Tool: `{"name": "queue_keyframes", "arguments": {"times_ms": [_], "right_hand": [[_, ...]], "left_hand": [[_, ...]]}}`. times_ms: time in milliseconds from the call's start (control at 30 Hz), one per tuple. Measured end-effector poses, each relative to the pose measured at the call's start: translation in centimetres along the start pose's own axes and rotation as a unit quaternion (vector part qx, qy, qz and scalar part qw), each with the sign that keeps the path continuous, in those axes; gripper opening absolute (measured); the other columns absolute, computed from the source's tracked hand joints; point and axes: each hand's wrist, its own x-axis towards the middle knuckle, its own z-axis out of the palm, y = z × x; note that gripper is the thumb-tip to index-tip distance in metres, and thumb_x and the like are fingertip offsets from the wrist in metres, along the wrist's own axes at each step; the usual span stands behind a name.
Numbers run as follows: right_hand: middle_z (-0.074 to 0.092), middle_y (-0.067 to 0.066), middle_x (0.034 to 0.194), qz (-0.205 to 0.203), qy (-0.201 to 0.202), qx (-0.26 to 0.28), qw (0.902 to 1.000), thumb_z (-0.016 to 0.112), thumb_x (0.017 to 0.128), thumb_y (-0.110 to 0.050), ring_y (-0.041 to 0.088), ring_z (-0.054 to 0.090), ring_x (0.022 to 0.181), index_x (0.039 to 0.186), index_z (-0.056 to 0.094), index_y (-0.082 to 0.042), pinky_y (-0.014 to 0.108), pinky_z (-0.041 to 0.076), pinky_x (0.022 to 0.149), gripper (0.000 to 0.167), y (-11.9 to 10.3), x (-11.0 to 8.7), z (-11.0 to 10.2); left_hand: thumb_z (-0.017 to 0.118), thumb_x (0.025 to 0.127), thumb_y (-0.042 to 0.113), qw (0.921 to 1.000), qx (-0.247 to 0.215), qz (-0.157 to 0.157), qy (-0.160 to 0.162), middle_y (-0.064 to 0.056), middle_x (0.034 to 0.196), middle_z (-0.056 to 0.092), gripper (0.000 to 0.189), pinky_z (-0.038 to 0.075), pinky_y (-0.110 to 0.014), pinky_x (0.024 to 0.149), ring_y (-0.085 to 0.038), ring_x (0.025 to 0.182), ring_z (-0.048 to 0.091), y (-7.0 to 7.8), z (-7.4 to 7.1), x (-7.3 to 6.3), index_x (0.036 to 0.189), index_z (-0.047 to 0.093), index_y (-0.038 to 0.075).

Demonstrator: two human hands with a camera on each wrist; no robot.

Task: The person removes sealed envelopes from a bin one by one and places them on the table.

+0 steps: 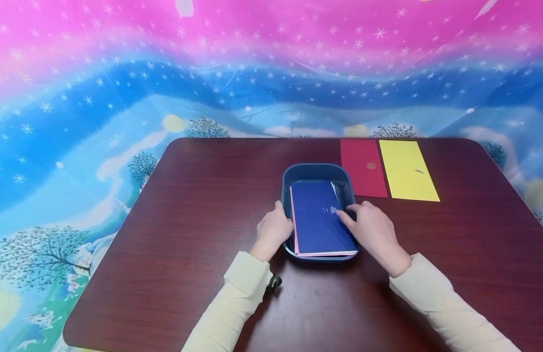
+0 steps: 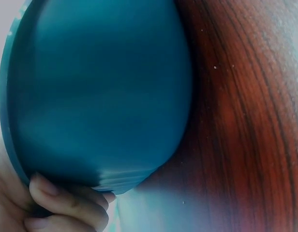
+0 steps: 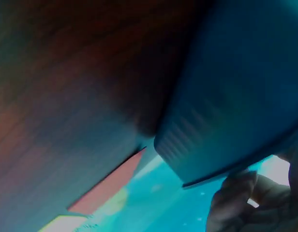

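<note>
A dark blue-grey plastic bin stands on the table. In it lies a stack of flat paper pieces, topped by a dark-blue one with a small silver mark; pink and white edges show beneath. My left hand grips the bin's left rim, and in the left wrist view its fingers curl against the outer wall. At the opposite side my right hand reaches over the rim. Its thumb is at the dark-blue piece's right edge, with the index finger apart from it near the rim. Rim contact is unclear.
Behind the bin's right side, a red paper piece with a gold emblem lies beside a yellow one with a small dark mark. The brown table has rounded corners. A patterned cloth hangs behind it.
</note>
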Motion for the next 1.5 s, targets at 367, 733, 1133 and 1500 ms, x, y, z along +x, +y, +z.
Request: {"name": "queue_keyframes", "arguments": {"times_ms": [367, 733, 1133, 1500], "right_hand": [[0.050, 0.017, 0.075, -0.025, 0.017, -0.081, 0.9962, 0.072, 0.079, -0.045, 0.022, 0.045, 0.067, 0.095, 0.071, 0.008, 0.031, 0.039, 0.050, 0.056, -0.9, -0.7, 1.0], [0.053, 0.020, 0.087, 0.025, 0.012, 0.016, 0.9995, 0.075, 0.080, -0.036, 0.022, 0.048, 0.070, 0.106, 0.067, 0.006, 0.028, 0.041, 0.050, 0.051, -0.2, -0.9, 1.2], [0.060, 0.012, 0.079, 0.075, -0.010, 0.248, 0.9657, 0.057, 0.096, -0.029, 0.015, 0.053, 0.065, 0.105, 0.053, 0.005, 0.024, 0.043, 0.058, 0.035, 2.5, -1.7, -0.3], [0.059, -0.024, 0.068, 0.117, -0.008, 0.331, 0.9363, 0.055, 0.096, -0.032, 0.003, 0.062, 0.055, 0.110, 0.044, 0.006, 0.027, 0.053, 0.053, 0.042, 6.8, -3.5, -3.4]], "left_hand": [[0.050, 0.093, 0.022, 1.0000, -0.004, 0.002, -0.005, -0.016, 0.116, 0.067, 0.060, 0.050, -0.045, 0.085, -0.027, 0.099, 0.065, 0.0, -0.2, 0.1, 0.148, 0.030, 0.006], [0.049, 0.092, 0.021, 1.0000, 0.003, 0.002, -0.007, -0.015, 0.109, 0.069, 0.059, 0.050, -0.045, 0.081, -0.026, 0.095, 0.065, 0.1, 0.0, 0.2, 0.146, 0.032, 0.007], [0.049, 0.093, 0.021, 0.9999, -0.003, -0.005, -0.013, -0.015, 0.104, 0.068, 0.060, 0.050, -0.042, 0.077, -0.026, 0.089, 0.064, 0.1, -0.1, 0.1, 0.148, 0.030, 0.006], [0.048, 0.094, 0.022, 0.9999, 0.000, -0.005, -0.013, -0.016, 0.109, 0.068, 0.061, 0.050, -0.042, 0.082, -0.025, 0.091, 0.065, 0.2, -0.1, 0.1, 0.149, 0.028, 0.005]]}}
